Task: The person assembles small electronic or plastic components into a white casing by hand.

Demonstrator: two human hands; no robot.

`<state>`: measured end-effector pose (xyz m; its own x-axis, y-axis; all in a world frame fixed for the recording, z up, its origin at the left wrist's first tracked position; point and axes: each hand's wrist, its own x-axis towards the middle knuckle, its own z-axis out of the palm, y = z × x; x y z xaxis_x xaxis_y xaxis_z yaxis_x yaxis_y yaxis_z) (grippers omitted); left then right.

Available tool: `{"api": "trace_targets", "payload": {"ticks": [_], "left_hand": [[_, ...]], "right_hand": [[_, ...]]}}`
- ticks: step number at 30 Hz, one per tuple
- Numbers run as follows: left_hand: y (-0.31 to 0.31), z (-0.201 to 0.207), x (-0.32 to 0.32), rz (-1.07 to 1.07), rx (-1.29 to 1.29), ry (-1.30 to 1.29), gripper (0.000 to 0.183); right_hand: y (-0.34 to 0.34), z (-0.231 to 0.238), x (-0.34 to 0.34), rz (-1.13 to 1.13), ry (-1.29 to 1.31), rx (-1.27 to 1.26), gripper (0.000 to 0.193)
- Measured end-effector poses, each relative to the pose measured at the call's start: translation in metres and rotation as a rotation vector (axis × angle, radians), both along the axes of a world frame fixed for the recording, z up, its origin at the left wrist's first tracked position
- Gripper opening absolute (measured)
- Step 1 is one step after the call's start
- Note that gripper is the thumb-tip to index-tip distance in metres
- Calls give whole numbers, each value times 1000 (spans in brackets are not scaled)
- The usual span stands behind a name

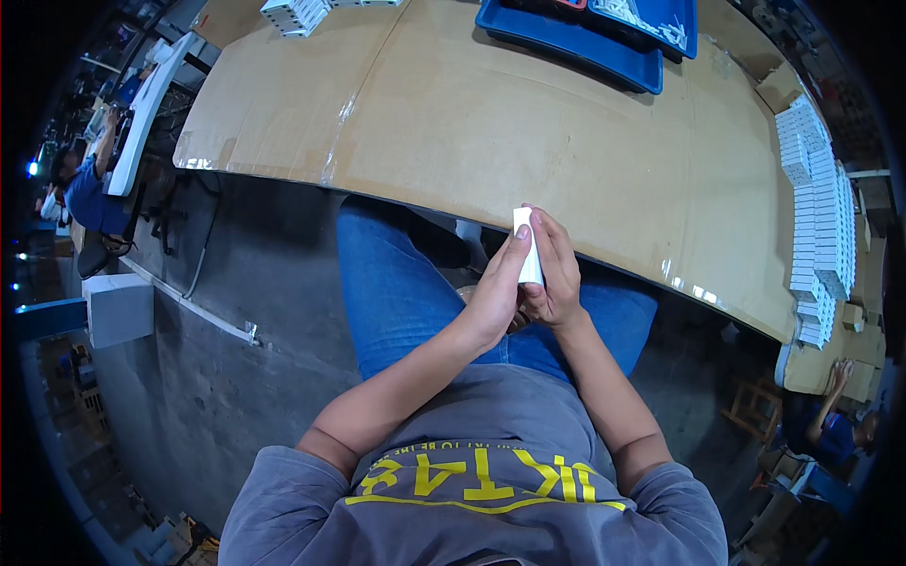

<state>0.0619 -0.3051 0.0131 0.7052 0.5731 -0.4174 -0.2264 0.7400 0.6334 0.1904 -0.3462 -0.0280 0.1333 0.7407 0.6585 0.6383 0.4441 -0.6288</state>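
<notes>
Between my two hands, just off the near edge of the table and above my lap, is a small white box-like piece (pixel 527 247). It stands lengthwise, its narrow side toward me. My left hand (pixel 498 281) is closed against its left side, the thumb lying along it. My right hand (pixel 557 267) wraps its right side, with fingers pointing away from me and thumb at the lower end. The palms hide most of the piece, so its exact kind does not show.
A cardboard-covered table (pixel 453 123) curves in front of me. Blue trays (pixel 576 49) with small white parts sit at its far side. White boxes are stacked at the far left (pixel 294 15) and along the right (pixel 816 208). Other people work at both sides.
</notes>
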Motion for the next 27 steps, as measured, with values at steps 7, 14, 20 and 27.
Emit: {"api": "trace_targets", "payload": {"ticks": [7,14,20,27], "left_hand": [[-4,-6,5,20,102,61,53],[-5,-6,5,37,112,100,55],[-5,-12,2,29,62,118,54],[0,1,1,74,-72,48,59]], "right_hand": [[-3,-7,-2,-26,1,5,80],[-4,-8,-2,-18,1,16,77],[-4,-6,-3,-15,14,7,79],[3,1,-2,69,94,-79,82]]}}
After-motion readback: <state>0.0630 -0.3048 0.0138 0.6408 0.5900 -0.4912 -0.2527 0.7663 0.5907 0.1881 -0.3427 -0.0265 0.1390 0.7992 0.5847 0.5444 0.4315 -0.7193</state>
